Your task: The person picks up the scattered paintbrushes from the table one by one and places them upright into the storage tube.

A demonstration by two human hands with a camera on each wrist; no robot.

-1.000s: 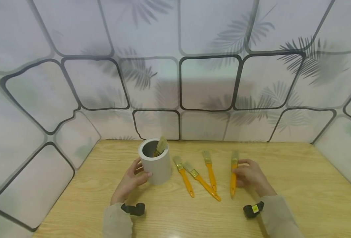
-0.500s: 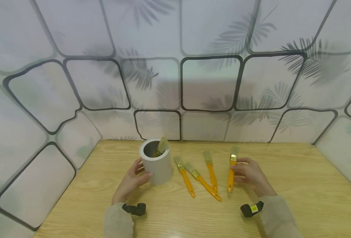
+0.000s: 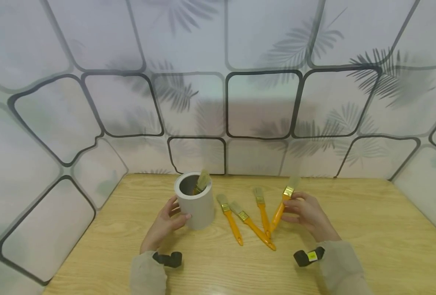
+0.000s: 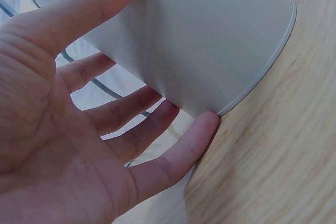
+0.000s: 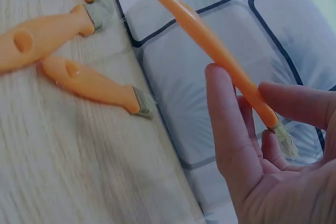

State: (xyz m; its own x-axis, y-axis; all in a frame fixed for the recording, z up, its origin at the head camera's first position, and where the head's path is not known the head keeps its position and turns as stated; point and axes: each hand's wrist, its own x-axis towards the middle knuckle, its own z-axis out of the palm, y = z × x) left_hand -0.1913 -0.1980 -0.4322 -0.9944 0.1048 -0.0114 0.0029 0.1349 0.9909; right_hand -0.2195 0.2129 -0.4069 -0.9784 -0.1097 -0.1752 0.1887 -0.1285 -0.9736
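My right hand (image 3: 308, 213) pinches a paintbrush (image 3: 278, 215) with an orange handle. In the right wrist view the thumb and fingers grip this paintbrush (image 5: 210, 40) near its metal band, with the handle slanting up off the table. At left, a white cylindrical container (image 3: 199, 211) stands upright on the table. My left hand (image 3: 164, 225) holds its side, thumb in front and fingers behind. Bristles of one brush (image 3: 203, 180) stick out over the container's rim; its handle is hidden inside. Several similar paintbrushes lie between the hands, including one nearest the container (image 3: 230, 219).
Two more loose brushes, a middle one (image 3: 254, 227) and a right one (image 3: 262, 211), lie close together at their handle ends. The wooden table (image 3: 218, 270) meets a patterned backdrop (image 3: 262, 102) along its far edge.
The paintbrush in my right hand has risen and tilted, its handle end swinging left and its bristles leaning right. My right hand has shifted slightly left. The left hand still holds the container.
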